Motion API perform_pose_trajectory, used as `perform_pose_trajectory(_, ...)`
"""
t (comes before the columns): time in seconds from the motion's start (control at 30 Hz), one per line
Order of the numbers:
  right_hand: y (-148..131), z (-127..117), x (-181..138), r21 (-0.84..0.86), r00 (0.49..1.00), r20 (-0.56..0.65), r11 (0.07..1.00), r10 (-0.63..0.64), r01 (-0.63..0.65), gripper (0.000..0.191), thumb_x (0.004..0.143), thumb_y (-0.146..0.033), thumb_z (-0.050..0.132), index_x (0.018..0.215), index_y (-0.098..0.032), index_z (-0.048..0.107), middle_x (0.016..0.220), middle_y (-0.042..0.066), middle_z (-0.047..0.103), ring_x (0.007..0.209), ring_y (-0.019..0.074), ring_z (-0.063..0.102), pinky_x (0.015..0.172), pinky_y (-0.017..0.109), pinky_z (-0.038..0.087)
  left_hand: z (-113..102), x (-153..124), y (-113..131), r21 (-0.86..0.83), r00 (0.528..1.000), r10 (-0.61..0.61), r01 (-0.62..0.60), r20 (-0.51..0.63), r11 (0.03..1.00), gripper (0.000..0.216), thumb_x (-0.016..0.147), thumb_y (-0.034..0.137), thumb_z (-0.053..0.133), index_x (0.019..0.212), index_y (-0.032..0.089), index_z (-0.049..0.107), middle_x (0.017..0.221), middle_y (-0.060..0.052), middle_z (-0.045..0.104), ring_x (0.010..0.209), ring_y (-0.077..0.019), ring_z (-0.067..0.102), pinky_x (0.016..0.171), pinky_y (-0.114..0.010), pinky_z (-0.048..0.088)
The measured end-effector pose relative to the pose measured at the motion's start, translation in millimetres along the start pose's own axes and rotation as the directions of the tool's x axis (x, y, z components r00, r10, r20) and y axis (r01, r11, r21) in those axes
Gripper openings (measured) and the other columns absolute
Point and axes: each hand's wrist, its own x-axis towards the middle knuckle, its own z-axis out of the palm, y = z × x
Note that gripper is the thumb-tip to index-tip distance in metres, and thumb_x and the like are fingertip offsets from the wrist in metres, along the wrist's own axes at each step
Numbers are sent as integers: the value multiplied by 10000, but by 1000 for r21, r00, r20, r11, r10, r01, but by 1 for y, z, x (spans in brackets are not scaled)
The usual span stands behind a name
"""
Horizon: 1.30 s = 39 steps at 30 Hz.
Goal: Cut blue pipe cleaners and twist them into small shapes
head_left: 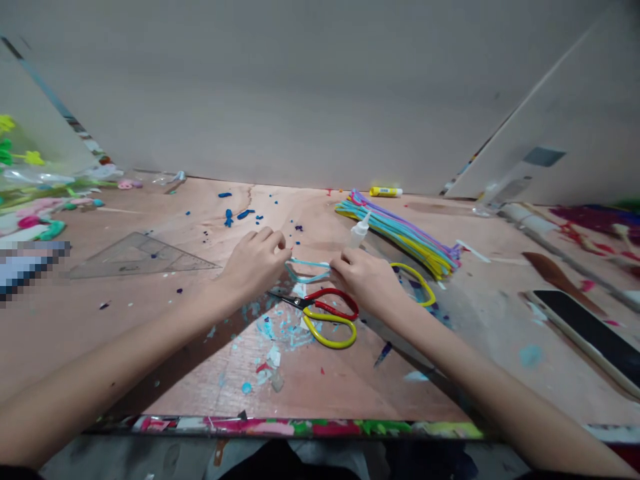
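On the wooden counter, a clear set square lies to the left and a bundle of coloured pipe cleaners lies centre right. Red-and-yellow scissors lie flat just in front of both hands. The left hand and right hand each have the grip pinched closed on one end of a light-blue pipe cleaner, which is looped between them. A small squeeze bottle stands just behind the right hand.
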Motion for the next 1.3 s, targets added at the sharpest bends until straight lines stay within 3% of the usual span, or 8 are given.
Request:
perform_pose_trajectory(0.13, 2, -3, -1, 32, 996, 71, 998, -57, 55, 219, 975, -201, 523, 870, -138, 705, 908, 119, 666, 728, 189, 544, 575, 312, 249, -6, 5, -2, 2, 997, 15, -15, 76, 1000, 148, 825, 104, 612, 824, 187, 734, 899, -111, 699, 857, -265, 613, 694, -365, 445)
perform_pose_trajectory(0.23, 5, -2, -1, 27, 984, 88, 988, -152, 150, 178, 952, -169, 567, 856, -144, 715, 919, 119, 673, 759, 195, 557, 635, 313, 298, -4, 0, -1, -109, 980, -17, 39, 197, 993, 166, 847, 142, 597, 897, 192, 747, 869, -96, 702, 845, -254, 626, 660, -338, 431)
perform_pose_trajectory(0.37, 6, -3, 2, -94, 989, 55, 986, -137, 141, 161, 929, -91, 570, 869, -123, 715, 882, 121, 686, 803, 226, 577, 696, 339, 307, -1, -4, 3, -147, 932, -97, 156, 350, 977, 215, 878, 134, 551, 939, 194, 749, 891, -87, 710, 864, -239, 638, 623, -307, 392)
perform_pose_trajectory(0.7, 16, -3, 5, -234, 992, -114, 972, -51, 24, 176, 893, -38, 564, 842, -133, 703, 798, 104, 672, 742, 236, 552, 676, 359, 263, 7, 21, 3, -48, 983, -70, 79, 172, 996, 197, 897, 142, 555, 886, 159, 751, 986, -121, 700, 945, -256, 575, 687, -330, 384)
perform_pose_trajectory(0.83, 21, -2, 6, -118, 991, -129, 993, -15, 0, 204, 927, -84, 520, 847, -130, 702, 807, 110, 661, 714, 214, 541, 641, 342, 268, 9, 20, -3, -152, 974, -138, 166, 178, 974, 187, 887, 192, 580, 903, 176, 766, 908, -108, 709, 860, -228, 602, 647, -303, 384)
perform_pose_trajectory(0.93, 23, -6, 6, 106, 984, -172, 994, 43, -25, 205, 960, -182, 514, 882, -130, 697, 863, 113, 660, 730, 201, 563, 627, 310, 313, 2, 17, -6, -318, 973, -174, 214, 150, 924, 179, 875, 190, 583, 907, 181, 760, 909, -88, 719, 793, -189, 619, 656, -284, 407)
perform_pose_trajectory(1.2, 8, -23, 14, 580, 961, -234, 814, 147, 16, 161, 940, -220, 547, 843, -157, 658, 754, 51, 654, 689, 166, 577, 639, 265, 389, -15, 9, 2, -727, 913, -345, 389, 219, 567, 186, 873, 280, 622, 881, 173, 775, 933, -84, 783, 840, -192, 694, 705, -287, 511)
perform_pose_trajectory(1.3, 0, -28, 17, 647, 966, -203, 762, 159, 11, 153, 927, -202, 542, 841, -156, 659, 740, 39, 665, 665, 154, 579, 619, 253, 382, -19, 1, 9, -758, 904, -371, 391, 211, 521, 235, 911, 290, 586, 957, 177, 787, 983, -93, 788, 875, -197, 708, 710, -294, 536)
